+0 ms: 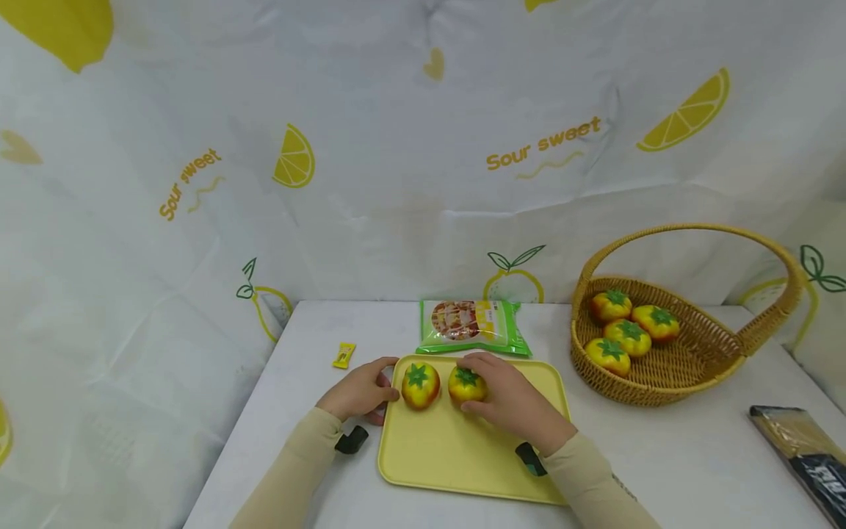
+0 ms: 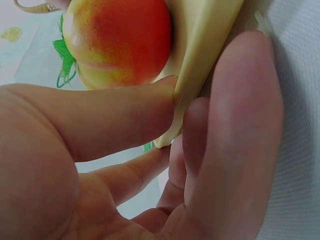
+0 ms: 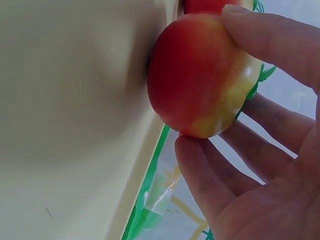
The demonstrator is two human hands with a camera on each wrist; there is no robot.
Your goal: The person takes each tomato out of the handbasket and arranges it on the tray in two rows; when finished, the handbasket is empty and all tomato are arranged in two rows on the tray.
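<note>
A yellow tray (image 1: 449,455) lies on the white table, with two yellow-and-red persimmons with green leafy tops near its far edge. My left hand (image 1: 360,391) grips the tray's left rim; in the left wrist view the thumb (image 2: 125,117) presses the rim and fingers curl beneath it. Just inside that rim sits the left persimmon (image 1: 420,388). Beside it, my right hand (image 1: 515,400) holds the other persimmon (image 1: 464,388) from the right. The right wrist view shows this persimmon (image 3: 195,80) pinched between thumb and fingers, low over the tray.
A wicker basket (image 1: 661,393) with a tall handle, holding several persimmons, stands at the back right. Behind the tray lies a green food packet (image 1: 469,327). A small yellow wrapped sweet (image 1: 344,355) is at the left, and a dark-and-tan packet (image 1: 803,448) at the far right.
</note>
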